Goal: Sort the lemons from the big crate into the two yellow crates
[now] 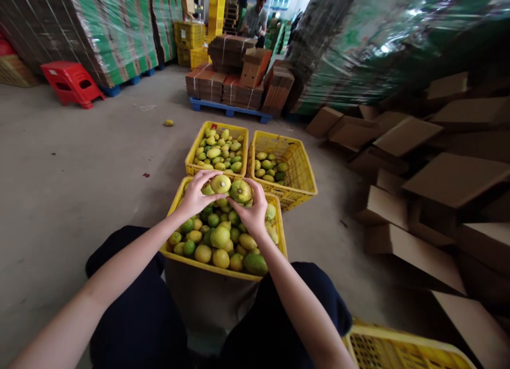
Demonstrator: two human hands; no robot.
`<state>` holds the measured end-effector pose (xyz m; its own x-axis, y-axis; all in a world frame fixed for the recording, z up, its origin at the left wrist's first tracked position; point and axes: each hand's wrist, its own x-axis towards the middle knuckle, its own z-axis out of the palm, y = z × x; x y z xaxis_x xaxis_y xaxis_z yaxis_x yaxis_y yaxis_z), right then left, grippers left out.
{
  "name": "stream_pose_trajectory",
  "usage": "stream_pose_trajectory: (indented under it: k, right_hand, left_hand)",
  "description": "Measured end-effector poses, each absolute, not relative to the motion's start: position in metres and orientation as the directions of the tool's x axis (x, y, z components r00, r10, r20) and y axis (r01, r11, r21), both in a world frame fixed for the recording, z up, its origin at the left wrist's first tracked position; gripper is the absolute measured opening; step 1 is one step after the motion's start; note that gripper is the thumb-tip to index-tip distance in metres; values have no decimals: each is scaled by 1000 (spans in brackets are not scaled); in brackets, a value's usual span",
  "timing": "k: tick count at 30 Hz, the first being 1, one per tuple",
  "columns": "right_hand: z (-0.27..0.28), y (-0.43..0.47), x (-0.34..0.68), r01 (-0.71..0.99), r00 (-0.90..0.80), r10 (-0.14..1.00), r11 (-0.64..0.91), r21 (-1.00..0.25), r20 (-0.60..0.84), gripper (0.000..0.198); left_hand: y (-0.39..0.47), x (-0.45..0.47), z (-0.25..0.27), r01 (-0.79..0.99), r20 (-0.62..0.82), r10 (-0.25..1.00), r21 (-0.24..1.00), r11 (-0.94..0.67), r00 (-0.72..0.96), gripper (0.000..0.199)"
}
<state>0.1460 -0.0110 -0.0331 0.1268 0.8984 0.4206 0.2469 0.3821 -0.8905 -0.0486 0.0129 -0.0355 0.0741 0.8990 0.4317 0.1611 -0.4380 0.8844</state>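
Observation:
My left hand (199,195) is closed around a yellow-green lemon (220,183), fingers over its top and thumb beneath. Beside it my right hand (254,208) grips a second, slightly browner lemon (240,191). The two fruits are held side by side, ends facing me, above the far part of a yellow crate (223,272). That crate, between my knees, is full of lemons (220,237) from yellow to dark green. Behind it stand a yellow crate (187,155) well filled with lemons and another crate (306,170) holding fewer, mostly greener ones.
Open cardboard boxes (458,178) are heaped on the right. A blue pallet (229,110) bears bundled flat cartons ahead, with a person (255,21) behind. A red stool (71,83) and a loose lemon (169,122) are on the left floor. Another yellow crate (402,348) sits at lower right.

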Motion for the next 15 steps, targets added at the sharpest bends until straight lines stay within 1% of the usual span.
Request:
stream_pose_trajectory:
  k: [3,5,8,11,13,15]
  right_hand:
    - [-28,-14,145,78,144,940,302,-950,311,63]
    - [-25,-14,144,-68,159,965,221,-973,208,65]
    - [-25,-10,143,-240,162,982,130,-962,93,57]
    - [-25,-5,144,-383,97,995,29,-923,-9,50]
    - [-25,-1,144,-461,31,992,-97,-882,-125,45]
    - [-24,1,145,-502,-36,964,-246,-829,-264,39]
  left_hand:
    - [16,-48,-38,-76,254,964,966,-249,78,73]
    - [17,-49,-39,-212,149,986,968,-131,70,71]
    - [18,-52,-37,-357,12,995,934,26,102,57]
    - [19,-52,-33,-449,-133,977,872,195,165,41]
    - [19,-51,-30,-472,-233,949,826,308,211,29]
    - [19,-50,-27,-463,-319,911,787,408,261,20]
